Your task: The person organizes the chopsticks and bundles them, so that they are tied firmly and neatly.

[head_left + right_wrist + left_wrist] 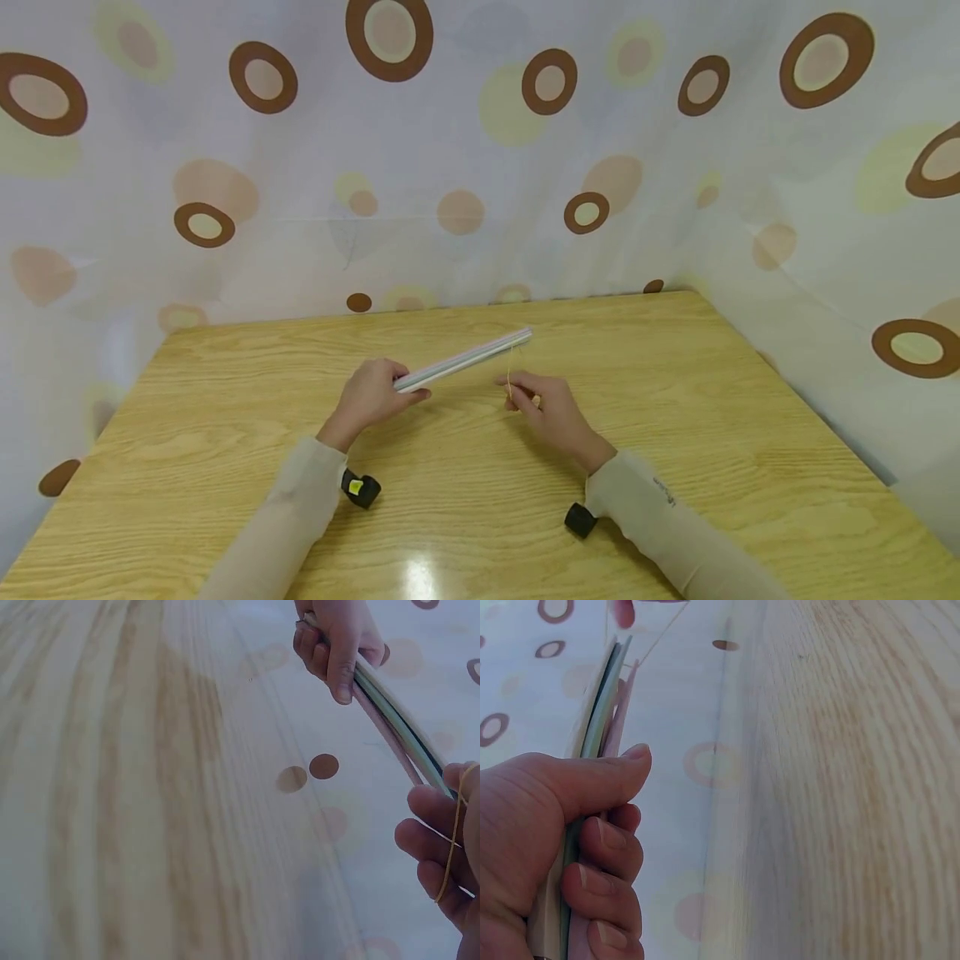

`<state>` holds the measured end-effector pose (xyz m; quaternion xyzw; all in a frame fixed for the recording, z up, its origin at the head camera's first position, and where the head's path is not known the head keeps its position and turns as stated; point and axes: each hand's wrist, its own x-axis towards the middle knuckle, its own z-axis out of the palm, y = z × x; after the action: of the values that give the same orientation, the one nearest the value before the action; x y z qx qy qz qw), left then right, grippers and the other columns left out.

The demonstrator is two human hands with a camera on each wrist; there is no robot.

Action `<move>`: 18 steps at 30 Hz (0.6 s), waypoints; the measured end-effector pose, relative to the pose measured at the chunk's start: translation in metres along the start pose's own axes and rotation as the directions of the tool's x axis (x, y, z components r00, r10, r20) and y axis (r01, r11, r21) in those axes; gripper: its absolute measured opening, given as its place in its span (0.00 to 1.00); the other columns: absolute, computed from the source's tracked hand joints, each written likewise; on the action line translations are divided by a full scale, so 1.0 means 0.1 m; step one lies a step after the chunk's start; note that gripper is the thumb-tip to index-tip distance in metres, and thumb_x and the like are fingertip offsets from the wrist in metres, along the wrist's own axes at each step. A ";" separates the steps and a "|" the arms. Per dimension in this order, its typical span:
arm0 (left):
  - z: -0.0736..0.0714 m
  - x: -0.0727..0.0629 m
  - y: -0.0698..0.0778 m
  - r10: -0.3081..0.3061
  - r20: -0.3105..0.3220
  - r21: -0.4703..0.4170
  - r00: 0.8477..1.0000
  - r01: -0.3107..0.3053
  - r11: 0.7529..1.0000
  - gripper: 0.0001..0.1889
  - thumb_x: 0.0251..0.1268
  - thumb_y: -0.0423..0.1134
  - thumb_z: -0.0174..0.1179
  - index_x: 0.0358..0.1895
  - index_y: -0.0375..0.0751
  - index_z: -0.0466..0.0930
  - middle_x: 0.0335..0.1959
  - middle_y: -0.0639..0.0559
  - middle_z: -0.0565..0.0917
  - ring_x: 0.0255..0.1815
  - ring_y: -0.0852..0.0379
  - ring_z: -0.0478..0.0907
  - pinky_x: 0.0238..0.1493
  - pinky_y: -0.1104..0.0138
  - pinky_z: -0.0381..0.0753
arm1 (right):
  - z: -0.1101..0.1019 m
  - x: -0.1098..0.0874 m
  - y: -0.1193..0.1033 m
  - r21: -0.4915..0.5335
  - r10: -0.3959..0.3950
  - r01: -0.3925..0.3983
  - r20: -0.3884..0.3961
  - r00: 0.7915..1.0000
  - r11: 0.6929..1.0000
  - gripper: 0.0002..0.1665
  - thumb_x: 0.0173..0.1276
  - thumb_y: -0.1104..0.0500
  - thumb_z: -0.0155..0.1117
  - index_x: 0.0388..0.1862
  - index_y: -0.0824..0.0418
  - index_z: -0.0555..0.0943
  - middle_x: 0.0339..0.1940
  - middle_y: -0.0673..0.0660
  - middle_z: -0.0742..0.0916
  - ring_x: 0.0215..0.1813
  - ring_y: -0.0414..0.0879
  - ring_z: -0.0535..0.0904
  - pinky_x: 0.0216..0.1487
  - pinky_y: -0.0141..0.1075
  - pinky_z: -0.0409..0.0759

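Note:
My left hand (371, 390) grips one end of a bundle of long thin sticks (463, 360), holding it above the table with the far end pointing up to the right. In the left wrist view, the sticks (596, 724) are pale cream, green and pink and spread slightly apart at their tips. A thin yellow rubber band (510, 365) runs from near the bundle's far end down to my right hand (551, 410). In the right wrist view, the band (451, 859) is stretched across the curled right fingers. Whether it circles every stick cannot be made out.
Under both hands lies a wood-grain table (450, 525). A pale curtain (420, 150) with brown and beige circles hangs behind it and along the right side. Small black cameras (581, 520) sit at both wrists.

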<state>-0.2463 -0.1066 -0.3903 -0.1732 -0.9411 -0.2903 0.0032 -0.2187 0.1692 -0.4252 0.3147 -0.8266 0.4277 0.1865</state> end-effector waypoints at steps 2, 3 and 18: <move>0.01 0.00 0.00 -0.007 0.007 -0.001 1.000 0.007 1.000 0.15 0.55 0.50 0.70 0.28 0.40 0.84 0.16 0.55 0.73 0.15 0.62 0.61 0.17 0.70 0.60 | 0.01 0.00 0.00 -0.047 -0.076 0.078 0.031 0.997 0.996 0.13 0.67 0.73 0.57 0.49 0.70 0.83 0.30 0.60 0.87 0.28 0.48 0.83 0.24 0.27 0.74; 0.02 0.00 0.00 -0.010 0.010 -0.001 1.000 0.010 1.000 0.15 0.55 0.50 0.70 0.28 0.40 0.84 0.16 0.55 0.73 0.15 0.62 0.61 0.17 0.70 0.60 | 0.01 0.01 -0.01 -0.064 -0.112 0.115 0.048 0.993 0.991 0.15 0.66 0.73 0.58 0.50 0.70 0.82 0.31 0.61 0.87 0.29 0.48 0.83 0.26 0.28 0.75; 0.10 0.03 0.03 0.130 0.107 -0.264 0.986 -0.098 0.960 0.13 0.56 0.45 0.70 0.22 0.42 0.81 0.12 0.58 0.63 0.15 0.61 0.56 0.19 0.70 0.58 | -0.13 0.03 0.08 0.383 0.214 -0.250 0.136 0.967 0.889 0.18 0.74 0.67 0.51 0.58 0.77 0.74 0.47 0.78 0.80 0.50 0.61 0.81 0.51 0.38 0.80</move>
<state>-0.2474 -0.0980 -0.3962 -0.2438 -0.8823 -0.3980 -0.0606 -0.2260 0.1821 -0.4208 0.2638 -0.7618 0.5910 0.0290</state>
